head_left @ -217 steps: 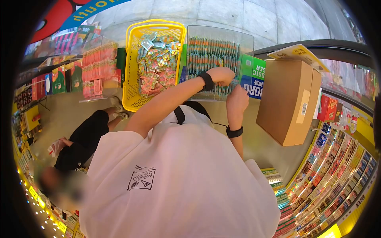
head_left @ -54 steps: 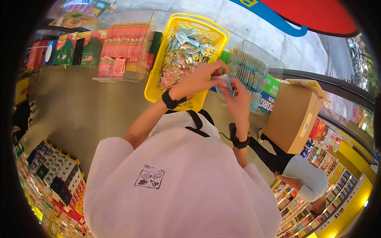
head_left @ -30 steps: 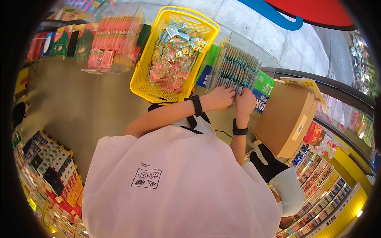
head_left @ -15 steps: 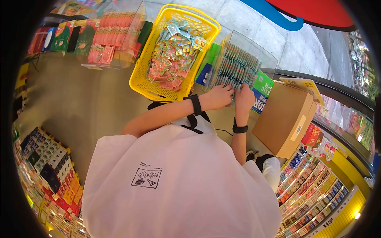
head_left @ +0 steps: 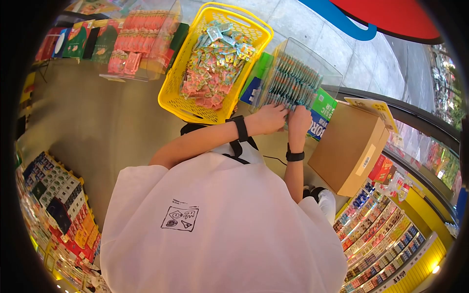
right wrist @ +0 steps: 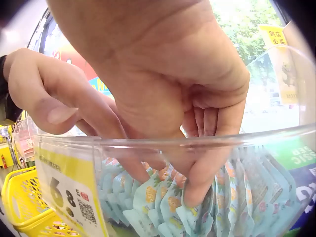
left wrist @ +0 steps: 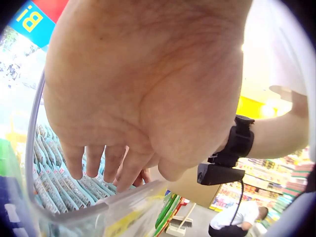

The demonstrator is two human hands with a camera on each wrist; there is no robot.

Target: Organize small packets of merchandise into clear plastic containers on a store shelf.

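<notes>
Small light-blue snack packets (right wrist: pixel 170 202) stand in tight rows inside a clear plastic bin (right wrist: pixel 207 140). My left hand (head_left: pixel 267 119) reaches over the bin's near edge. In the left wrist view its fingers (left wrist: pixel 94 160) point down, nearly straight, onto the packet tops. Beside it, my right hand (head_left: pixel 299 122) dips into the same bin. In the right wrist view its fingers bend down among the packets and pinch one near its top; some fingertips are hidden. A yellow basket (head_left: pixel 168 95) left of the bin holds loose blue and pink packets (head_left: pixel 215 73).
A clear bin of pink packets (head_left: pixel 141 44) stands left of the basket. To the right is a cardboard box (head_left: pixel 344 151). A price card (right wrist: pixel 66 192) is on the blue packets' bin. Another person (left wrist: pixel 237 219) is behind on the right.
About two seconds ago both hands held blue packets in the air between basket and bin. They have since moved down into the bin, where they have barely shifted over the last second.
</notes>
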